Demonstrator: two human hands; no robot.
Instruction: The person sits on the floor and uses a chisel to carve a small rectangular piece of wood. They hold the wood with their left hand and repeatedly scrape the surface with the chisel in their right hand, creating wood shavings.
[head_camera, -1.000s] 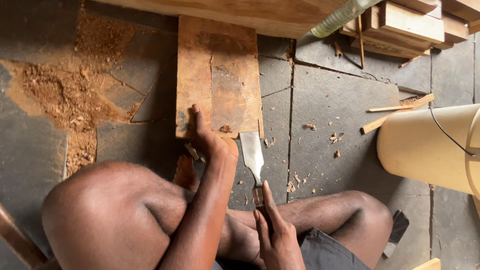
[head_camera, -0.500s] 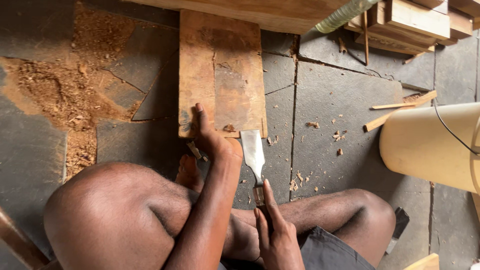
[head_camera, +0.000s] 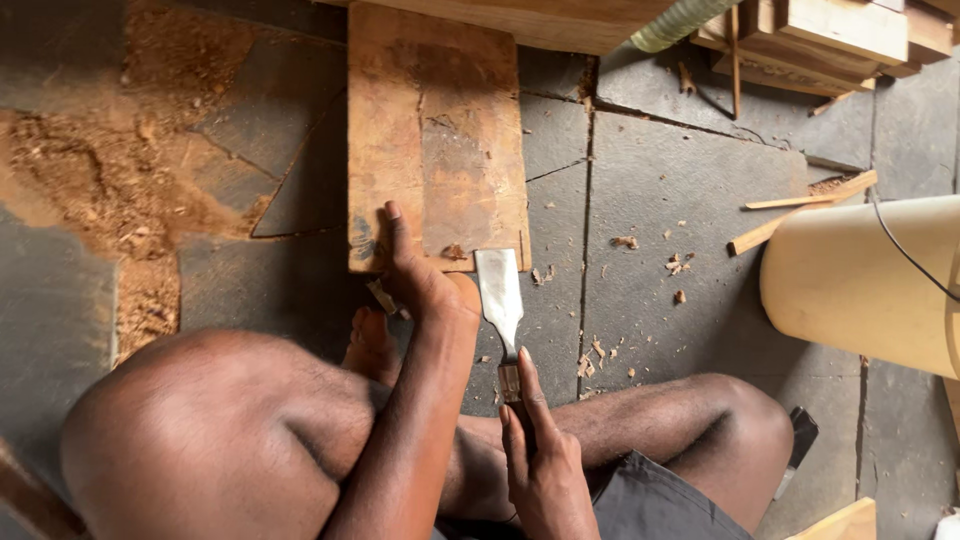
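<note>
Floor of dark grey stone slabs (head_camera: 680, 180) carries everything here, with a wide spread of reddish-brown sawdust (head_camera: 100, 190) on its left side; a pale cream rounded drum (head_camera: 860, 285) lies at the right edge, and a stack of light timber offcuts (head_camera: 830, 30) sits at the top right; next in size is the flat, worn brown wooden board (head_camera: 435, 130), lying lengthwise away from the person, its near end just in front of the folded legs; the left hand (head_camera: 420, 280) presses down on that near end, fingers spread on the wood, steadying rather than grasping; the right hand (head_camera: 540, 460) has its grip closed around the handle of a broad flat steel chisel (head_camera: 498, 295), whose blade tip meets the board's near right corner; small wood chips (head_camera: 600, 350) lie scattered just beside the blade; judging by this, the step in hand is paring the board's end edge; the next move seems to call for a controlled push along the blade while the left hand keeps clear of the edge.
</note>
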